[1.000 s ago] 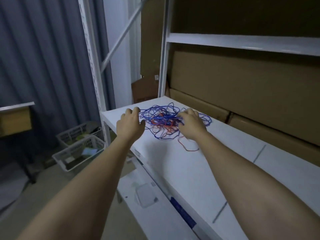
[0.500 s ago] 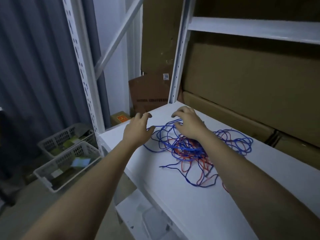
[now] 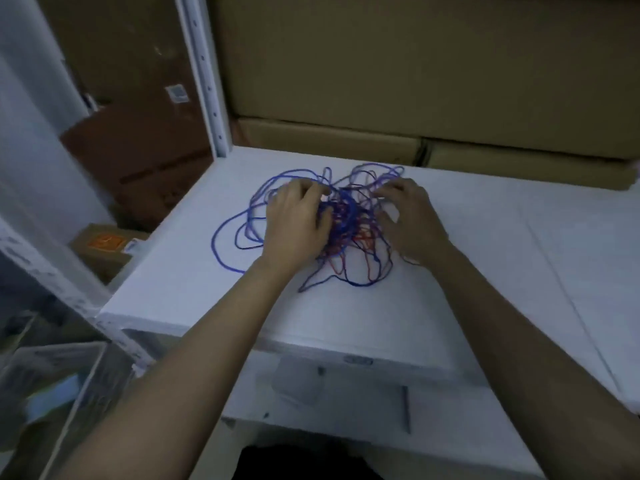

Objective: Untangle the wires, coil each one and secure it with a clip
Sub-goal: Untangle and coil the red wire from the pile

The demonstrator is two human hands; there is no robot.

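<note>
A tangle of thin blue and red wires (image 3: 349, 220) lies on the white shelf board (image 3: 346, 323), with loose blue loops (image 3: 218, 244) trailing out to the left. My left hand (image 3: 298, 223) lies on the left side of the tangle, its fingers and thumb curled into the strands. On the right side, my right hand (image 3: 410, 220) rests on the wires with its fingers spread. The middle of the knot shows between the two hands. No clip is in view.
Stacked cardboard boxes (image 3: 398, 81) close off the back of the shelf. A white perforated upright (image 3: 207, 84) stands at the back left corner. Below left are a small box with an orange label (image 3: 104, 244) and a clear plastic basket (image 3: 59, 386).
The view has swung round to face the shelf from the front. Both hands have moved onto the tangle and drawn the spread-out loops into a tighter heap between them.
</note>
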